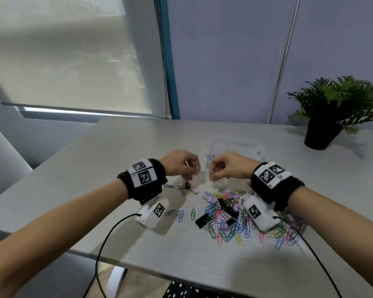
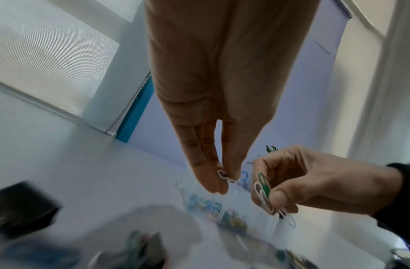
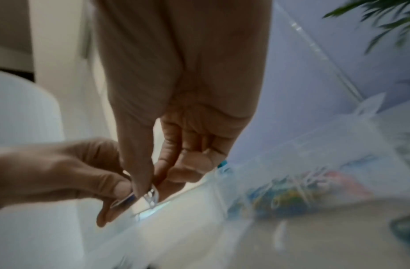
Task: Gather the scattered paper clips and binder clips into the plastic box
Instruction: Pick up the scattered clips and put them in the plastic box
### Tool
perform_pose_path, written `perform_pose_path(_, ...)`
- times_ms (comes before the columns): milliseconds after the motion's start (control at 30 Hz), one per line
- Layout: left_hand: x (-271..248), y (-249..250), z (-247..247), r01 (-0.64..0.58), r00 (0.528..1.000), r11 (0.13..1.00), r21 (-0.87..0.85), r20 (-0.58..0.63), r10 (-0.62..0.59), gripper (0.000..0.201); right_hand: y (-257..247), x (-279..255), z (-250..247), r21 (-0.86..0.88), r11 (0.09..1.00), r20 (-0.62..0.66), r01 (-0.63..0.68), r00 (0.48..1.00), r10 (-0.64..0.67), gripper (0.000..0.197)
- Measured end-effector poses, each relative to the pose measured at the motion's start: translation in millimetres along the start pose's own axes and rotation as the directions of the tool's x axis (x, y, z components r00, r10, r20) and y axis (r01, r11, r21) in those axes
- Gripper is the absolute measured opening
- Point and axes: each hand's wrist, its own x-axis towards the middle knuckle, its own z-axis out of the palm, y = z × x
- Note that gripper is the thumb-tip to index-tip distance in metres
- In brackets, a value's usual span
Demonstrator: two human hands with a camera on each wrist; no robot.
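1. Nearest us, a heap of coloured paper clips [image 1: 235, 224] and black binder clips [image 1: 202, 220] lies scattered on the grey tabletop [image 1: 95, 168], right of centre.
2. A smaller scatter of clips [image 1: 186, 189] lies just left of it, below our left wrist.
3. Above the tabletop, our two hands meet almost fingertip to fingertip. Our left hand [image 1: 181, 163] pinches a white paper clip [image 2: 223, 175] between thumb and fingers.
4. Our right hand [image 1: 228, 166] pinches a small bunch of clips, green and white [image 2: 265, 193], between thumb and forefinger.
5. Just beyond the hands, the clear plastic box [image 1: 235, 147] stands on the tabletop with coloured clips already inside.
6. At the far right stands a potted plant [image 1: 332, 112].
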Motion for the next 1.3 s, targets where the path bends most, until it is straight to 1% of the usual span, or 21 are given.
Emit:
perform_pose_path(100,34.2,11.7,-13.5,-0.015,0.996,0.998,-0.061,-0.083,0.01,0.011,13.9,-2.5,-31.8,0.111,0.993,-0.196,-0.039,0.979,0.06,0.009)
perform_pose_path(200,67.5,25.5,-20.7,-0.023,0.985,0.996,-0.083,-0.173,0.008,0.016,28.8,-0.3,-53.8,0.214,0.975,-0.388,-0.068,0.909,0.148,0.013)
perform_pose_path(267,81.0,32.2,-21.3,-0.025,0.983,0.997,-0.078,-0.181,0.011,0.018,37.3,3.8,-60.1,0.228,0.969,-0.455,-0.09,0.87,0.188,0.017)
perform_pose_path(300,83.9,34.4,-20.9,-0.018,0.987,0.997,-0.075,-0.159,0.006,0.02,41.0,6.1,-61.1,0.211,0.972,-0.464,-0.107,0.864,0.196,0.02)
perform_pose_path(367,81.7,36.3,-19.4,0.004,0.996,0.998,-0.068,-0.088,-0.01,0.025,48.1,9.9,-59.7,0.14,0.977,-0.447,-0.16,0.87,0.207,0.018)
perform_pose_path(433,72.0,34.4,-19.7,0.011,0.998,0.999,-0.05,-0.058,-0.014,0.029,52.6,10.5,-56.0,0.064,0.975,-0.404,-0.214,0.888,0.222,0.005)
perform_pose_path(500,58.1,26.9,-23.5,0.016,0.999,0.999,-0.041,-0.047,-0.018,0.031,54.7,9.5,-52.9,0.011,0.972,-0.368,-0.236,0.903,0.223,0.008)
perform_pose_path(600,30.8,6.5,-30.5,0.051,0.998,0.998,-0.032,-0.023,-0.052,0.03,50.5,6.7,-50.4,-0.086,0.971,-0.361,-0.221,0.916,0.176,0.012)
perform_pose_path(667,9.0,-9.4,-34.3,0.09,0.996,0.996,-0.009,-0.009,-0.09,0.028,39.7,4.7,-46.5,-0.158,0.972,-0.346,-0.176,0.932,0.112,0.014)
perform_pose_path(700,-2.2,-17.0,-35.1,0.109,0.994,0.994,0.008,0.005,-0.109,0.026,32.0,3.3,-42.5,-0.185,0.974,-0.315,-0.133,0.946,0.07,0.014)
perform_pose_path(767,-23.0,-31.0,-34.0,0.142,0.988,0.988,0.063,0.044,-0.145,0.021,13.6,1.6,-29.7,-0.234,0.972,-0.194,-0.024,0.981,-0.022,0.011)
perform_pose_path(833,-40.8,-41.3,-28.2,0.172,0.979,0.977,0.129,0.085,-0.184,0.02,-5.4,1.1,-10.9,-0.282,0.957,-0.026,0.066,0.997,-0.077,0.01)
perform_pose_path(900,-53.5,-47.8,-18.8,0.194,0.967,0.965,0.175,0.128,-0.218,0.026,-21.2,3.3,10.2,-0.327,0.937,0.115,0.122,0.989,-0.089,0.011)
perform_pose_path(967,-60.3,-50.1,-8.6,0.2,0.961,0.956,0.214,0.15,-0.234,0.03,-32.3,8.8,28.1,-0.393,0.903,0.179,0.173,0.978,-0.11,0.012)
perform_pose_path(1067,-58.3,-51.7,-0.1,0.174,0.974,0.951,0.254,0.101,-0.205,0.031,-40.8,19.3,45.5,-0.466,0.867,0.177,0.179,0.978,-0.106,0.014)
perform_pose_path(1133,-50.4,-49.7,1.2,0.14,0.987,0.946,0.292,0.032,-0.156,0.031,-42.5,25.9,52.7,-0.509,0.851,0.131,0.129,0.989,-0.071,0.017)
perform_pose_path(1200,-38.8,-43.2,2.6,0.114,0.993,0.937,0.33,-0.038,-0.107,0.025,-41.9,31.5,56.5,-0.543,0.837,0.053,0.06,0.998,-0.038,0.015)
perform_pose_path(1267,-26.4,-34.4,7.1,0.086,0.996,0.926,0.368,-0.061,-0.069,0.025,-39.6,36.4,58.3,-0.552,0.834,0.001,0.012,1.0,-0.013,0.015)
perform_pose_path(1300,-20.3,-30.7,10.3,0.079,0.997,0.922,0.38,-0.047,-0.066,0.026,-38.5,38.1,58.9,-0.544,0.839,-0.004,-0.005,1.0,0.004,0.02)
